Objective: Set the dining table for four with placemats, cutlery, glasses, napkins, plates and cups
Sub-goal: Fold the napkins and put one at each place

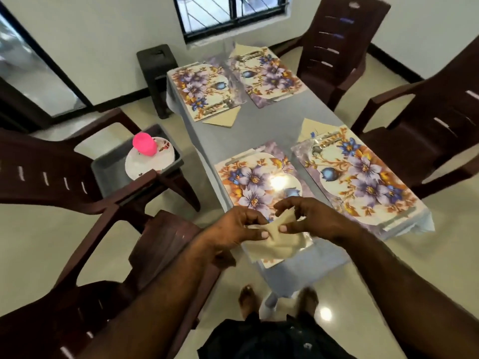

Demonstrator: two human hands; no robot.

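Both my hands grip a cream napkin (278,242) above the near end of the table (272,120). My left hand (238,229) pinches its left side and my right hand (313,218) pinches its top edge. Below it lies the near left floral placemat (248,177). The near right placemat (363,174) carries cutlery and a folded napkin (311,128) at its far edge. Two far placemats (202,89) (269,73) also have cutlery, with a folded napkin (223,119) tucked at the left one and a folded napkin (242,50) at the right one.
A stool at the left holds a grey tray (108,167) with white plates (150,159) and a pink cup (143,143). Dark brown plastic chairs (337,42) (427,120) (51,172) ring the table. A dark stool (158,68) stands by the far wall. My feet show below.
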